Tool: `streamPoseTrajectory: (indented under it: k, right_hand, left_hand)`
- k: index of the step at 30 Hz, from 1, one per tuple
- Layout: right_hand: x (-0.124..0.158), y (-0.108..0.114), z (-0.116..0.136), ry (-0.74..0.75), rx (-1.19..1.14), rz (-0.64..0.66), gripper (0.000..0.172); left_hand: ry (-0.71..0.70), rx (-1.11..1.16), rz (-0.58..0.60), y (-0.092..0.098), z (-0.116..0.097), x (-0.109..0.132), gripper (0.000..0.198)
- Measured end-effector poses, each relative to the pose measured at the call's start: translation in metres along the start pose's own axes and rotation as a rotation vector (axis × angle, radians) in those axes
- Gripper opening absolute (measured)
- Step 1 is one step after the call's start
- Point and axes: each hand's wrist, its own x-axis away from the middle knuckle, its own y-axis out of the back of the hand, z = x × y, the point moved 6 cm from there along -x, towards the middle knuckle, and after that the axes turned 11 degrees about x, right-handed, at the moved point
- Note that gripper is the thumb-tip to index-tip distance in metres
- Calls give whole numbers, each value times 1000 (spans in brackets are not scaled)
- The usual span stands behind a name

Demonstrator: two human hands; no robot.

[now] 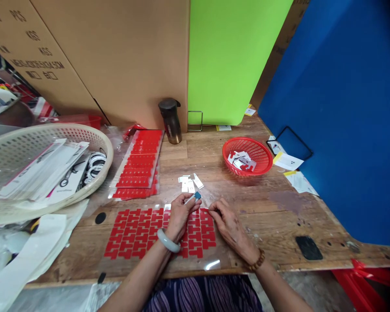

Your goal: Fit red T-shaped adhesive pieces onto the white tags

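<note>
A clear sheet covered with red T-shaped stickers (136, 232) lies on the wooden table in front of me. My left hand (180, 214) rests on the sheet, fingers closed round a small piece with a blue tip (196, 196). My right hand (225, 221) lies beside it, fingers pinched on the sheet's far right edge near a red sticker. Just beyond the hands sit a few small white pieces (190, 182). A pale bangle is on my left wrist, a bead bracelet on the right.
A stack of more red sticker sheets (139, 167) lies behind. A red basket (247, 156) holds small pieces at right. A large cream basket (35, 169) of packets sits left. A dark flask (170, 121), cardboard boxes, green and blue boards stand at the back.
</note>
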Motion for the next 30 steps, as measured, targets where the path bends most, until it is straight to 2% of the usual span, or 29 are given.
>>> streamPoseTrajectory:
  k: [8,11,20,25,30]
  right_hand:
    - [14,-1,3,131,36,124,16]
    - [17,1,4,137,21,152,15]
    - [-5,12,-5,92,-61,108,13]
    - [-16,8,-9,108,-69,111,11]
    - [-15,5,-13,88,-137,119,4]
  left_hand:
    - [-38,2,-2,-1,0,2,16]
    - [-41,-7,-8,0,0,2,18]
    - [-80,-23,1,-4,-6,5,21]
    - [-125,-64,29,-7,-9,6,23]
    - [-141,-79,2,-5,-4,4,21]
